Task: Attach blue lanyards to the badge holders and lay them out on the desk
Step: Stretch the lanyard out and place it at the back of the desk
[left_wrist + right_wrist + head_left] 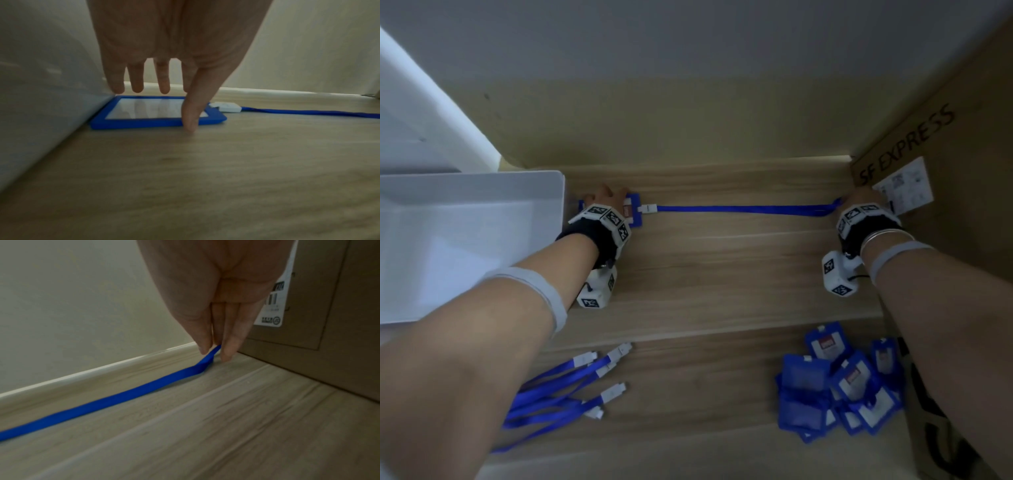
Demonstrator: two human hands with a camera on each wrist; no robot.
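A blue badge holder (pixel 133 125) lies flat on the wooden desk (pixel 722 274) at the back left, against a white bin. My left hand (pixel 167 109) is over it with fingers straight and spread; the thumb tip touches its near edge. A white clip (pixel 226 108) joins the holder (pixel 635 222) to a blue lanyard (pixel 739 208) stretched straight to the right. At the lanyard's far end my right hand (pixel 213 353) pinches the strap (pixel 123 397) between thumb and fingers, just above the desk by a cardboard box. In the head view both hands (pixel 607 198) (pixel 859 202) are at the back.
The white plastic bin (pixel 465 240) stands at the left, and the cardboard box (pixel 945 171) with a shipping label at the right. Several loose blue lanyards (pixel 558 394) lie at the front left. A pile of blue badge holders (pixel 839 387) sits at the front right.
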